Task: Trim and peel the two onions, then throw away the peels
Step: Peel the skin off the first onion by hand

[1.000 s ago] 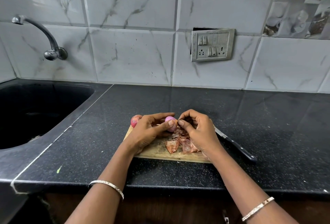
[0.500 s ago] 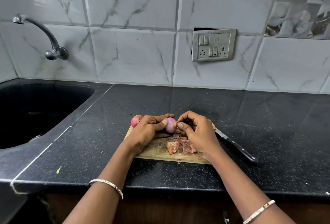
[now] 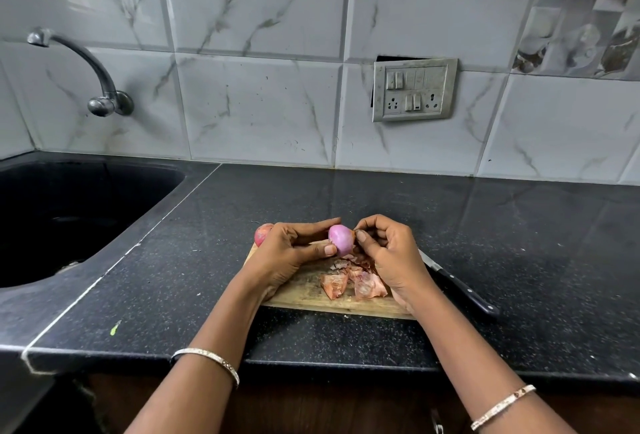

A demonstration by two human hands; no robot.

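My left hand (image 3: pixel 294 250) holds a small purple peeled onion (image 3: pixel 340 239) between thumb and fingers, just above the wooden cutting board (image 3: pixel 304 290). My right hand (image 3: pixel 391 253) pinches at the onion's right end with thumb and forefinger; what lies between them is too small to see. Behind my left hand a second, reddish onion (image 3: pixel 262 233) shows partly at the board's far left corner. Loose brown-pink peels (image 3: pixel 349 281) lie on the board under my right hand.
A black-handled knife (image 3: pixel 460 286) lies on the black counter right of the board, blade partly hidden by my right hand. A dark sink (image 3: pixel 62 219) sits at left under a wall tap (image 3: pixel 100 87). A switch panel (image 3: pixel 414 89) is on the tiled wall.
The onion has been turned and lifted slightly in my left hand, showing more of its smooth purple surface. My right fingers have shifted to its right end.
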